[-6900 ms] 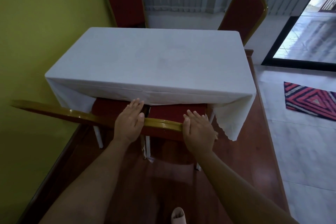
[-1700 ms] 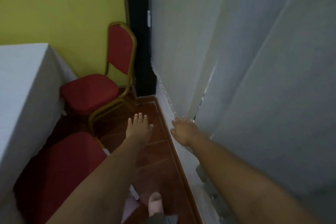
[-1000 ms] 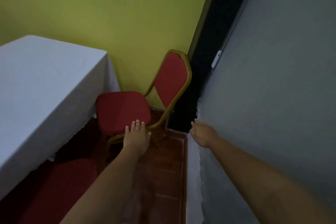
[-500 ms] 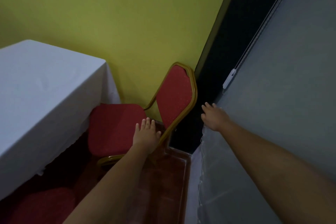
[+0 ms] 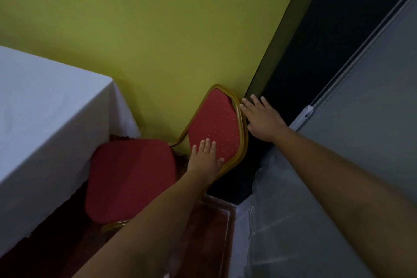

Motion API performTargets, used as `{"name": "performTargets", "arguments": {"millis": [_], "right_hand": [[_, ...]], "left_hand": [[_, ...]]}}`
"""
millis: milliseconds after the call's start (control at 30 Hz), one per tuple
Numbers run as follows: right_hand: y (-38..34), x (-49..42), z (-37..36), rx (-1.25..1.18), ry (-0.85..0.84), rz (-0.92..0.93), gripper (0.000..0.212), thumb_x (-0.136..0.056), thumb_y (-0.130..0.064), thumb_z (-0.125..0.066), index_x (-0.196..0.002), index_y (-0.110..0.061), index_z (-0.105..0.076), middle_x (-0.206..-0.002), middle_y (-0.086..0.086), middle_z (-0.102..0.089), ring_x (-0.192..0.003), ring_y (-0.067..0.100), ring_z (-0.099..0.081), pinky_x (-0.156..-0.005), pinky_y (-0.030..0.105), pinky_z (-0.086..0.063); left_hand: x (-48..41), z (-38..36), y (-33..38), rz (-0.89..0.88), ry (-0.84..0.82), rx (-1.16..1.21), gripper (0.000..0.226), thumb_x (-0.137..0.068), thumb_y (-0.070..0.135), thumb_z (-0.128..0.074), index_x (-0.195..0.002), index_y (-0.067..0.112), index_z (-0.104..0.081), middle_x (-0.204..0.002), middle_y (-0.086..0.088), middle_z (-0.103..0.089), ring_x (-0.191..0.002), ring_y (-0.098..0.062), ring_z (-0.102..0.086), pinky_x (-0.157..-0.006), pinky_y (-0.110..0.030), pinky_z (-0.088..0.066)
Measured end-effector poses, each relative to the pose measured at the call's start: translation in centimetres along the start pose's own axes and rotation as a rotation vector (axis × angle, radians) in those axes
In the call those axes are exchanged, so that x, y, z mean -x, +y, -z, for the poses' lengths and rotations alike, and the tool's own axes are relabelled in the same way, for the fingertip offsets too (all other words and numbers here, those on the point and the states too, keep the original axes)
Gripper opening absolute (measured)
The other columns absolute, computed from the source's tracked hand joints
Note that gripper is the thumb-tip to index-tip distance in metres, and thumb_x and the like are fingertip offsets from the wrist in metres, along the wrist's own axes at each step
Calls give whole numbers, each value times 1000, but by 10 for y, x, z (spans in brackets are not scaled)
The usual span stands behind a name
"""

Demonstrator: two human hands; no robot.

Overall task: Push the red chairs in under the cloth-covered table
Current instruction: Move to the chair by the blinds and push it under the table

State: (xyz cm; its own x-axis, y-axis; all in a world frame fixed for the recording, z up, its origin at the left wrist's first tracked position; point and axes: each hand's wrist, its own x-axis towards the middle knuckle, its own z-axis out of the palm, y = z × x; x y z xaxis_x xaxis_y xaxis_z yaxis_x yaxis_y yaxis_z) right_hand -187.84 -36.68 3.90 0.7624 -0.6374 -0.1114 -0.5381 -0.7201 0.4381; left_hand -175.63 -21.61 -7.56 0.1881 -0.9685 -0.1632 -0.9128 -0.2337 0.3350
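At the left edge stands the bench [image 5: 45, 101], draped in a white cloth whose hem hangs down its near side and corner. Just right of that corner sits the red chair [image 5: 130, 178], its padded seat facing the bench and only its far edge reaching the hanging cloth, so most of the seat lies out in the open over the reddish wooden floor [image 5: 212, 232]. The chair's gold-framed backrest rises at the seat's right, close against the yellow-green wall [image 5: 158, 29]. The left hand [image 5: 206, 158] lies flat over the lower front of the backrest, fingers spread and pointing up, its grip released with nothing clasped. Further right, the right hand [image 5: 261, 117] reaches to the upper right rim of the backrest frame, fingers straight and spread; its fingertips are touching or just beside the gold edge, and this grip too is released, closing on nothing. Behind that hand runs a dark vertical gap, and beyond it a pale grey curtain [image 5: 361, 142] fills the right side.
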Motion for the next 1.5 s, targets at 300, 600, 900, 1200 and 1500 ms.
{"name": "performTargets", "arguments": {"millis": [300,600,900,1200,1500], "right_hand": [[20,-68,-24,153,-82,118,66,-97,-22,-33,-151,-8,4,-160,12,4,-145,32,7,-118,45,6],[35,-81,-73,396,71,361,68,-98,-23,-29,-147,1,11,-158,20,3,-144,40,1,-116,45,4],[38,-76,-81,84,183,417,72,-91,-14,-37,-149,-6,5,-159,13,-2,-146,29,-1,-116,41,3],[-32,-55,-81,-237,263,337,96,-75,10,-55,-151,-12,-2,-160,6,1,-145,22,6,-117,45,-4],[-83,-58,-53,-412,318,287,83,-83,-2,-51,-151,-14,-6,-160,2,-4,-147,20,1,-113,46,11]], "left_hand": [[-63,-22,45,-7,6,139,79,-95,53,-31,-148,7,4,-158,-14,3,-145,-26,4,-116,-44,2],[-107,-35,70,148,54,251,106,-82,56,-52,-146,5,15,-157,-14,7,-144,-27,8,-115,-45,5],[-90,-38,61,170,96,164,108,-77,55,-53,-146,5,13,-158,-13,2,-145,-23,6,-114,-47,10],[-16,-43,8,127,163,199,102,-76,57,-46,-148,10,8,-159,-7,-1,-145,-15,5,-117,-41,7],[73,-36,-51,147,216,-51,101,-71,62,-40,-150,15,2,-158,-6,1,-141,-9,13,-112,-35,18]]}}
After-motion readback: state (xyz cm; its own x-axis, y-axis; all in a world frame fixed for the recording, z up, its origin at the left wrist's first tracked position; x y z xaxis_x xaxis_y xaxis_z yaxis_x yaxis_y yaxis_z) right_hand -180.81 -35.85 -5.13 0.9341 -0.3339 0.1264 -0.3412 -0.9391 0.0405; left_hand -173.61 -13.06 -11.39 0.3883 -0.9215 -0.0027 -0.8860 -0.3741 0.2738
